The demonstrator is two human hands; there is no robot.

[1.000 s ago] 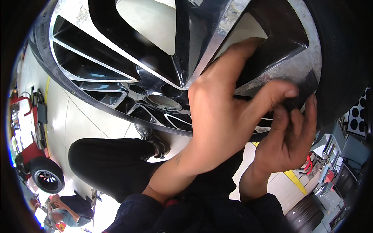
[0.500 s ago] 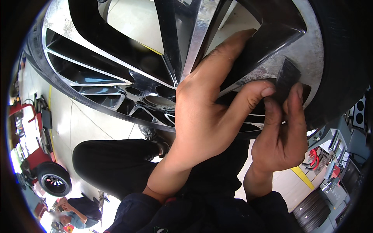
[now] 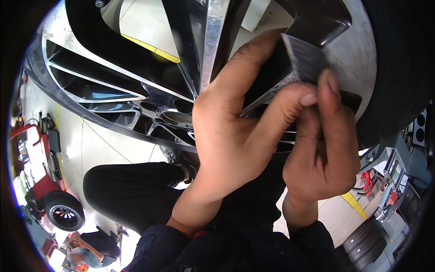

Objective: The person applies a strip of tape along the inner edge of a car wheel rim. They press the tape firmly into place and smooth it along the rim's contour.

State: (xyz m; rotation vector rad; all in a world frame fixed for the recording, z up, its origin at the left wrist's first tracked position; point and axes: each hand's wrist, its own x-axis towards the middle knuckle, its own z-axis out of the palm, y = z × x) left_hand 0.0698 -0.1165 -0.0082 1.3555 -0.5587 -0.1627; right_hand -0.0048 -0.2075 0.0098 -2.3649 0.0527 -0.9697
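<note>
My right hand (image 3: 324, 149) pinches a dark grey, flat piece of sandpaper (image 3: 307, 58) between thumb and fingers, its free end tilted up and to the left. Behind it is the dull, scuffed metal face of an alloy wheel (image 3: 358, 54). My left hand (image 3: 226, 136) lies across the wheel's spokes with its index finger stretched into the gap between them; its other fingers are hidden. The left thumb points right and meets the right hand's fingertips at the paper's lower edge. The wheel has black recesses, bright machined spokes and a black tyre (image 3: 401, 68) around it.
Below the wheel are my bent knee (image 3: 131, 190) and a tiled floor. A loose wheel (image 3: 65, 211) stands beside red equipment at left, with another person (image 3: 93, 249) lower down. Grey machinery (image 3: 389, 217), red-handled tools (image 3: 366, 182) and a tyre (image 3: 364, 245) are at right.
The sandpaper has swung up and left, showing more of its flat side. My right hand has risen slightly, and the wheel and left hand sit a little further left in view.
</note>
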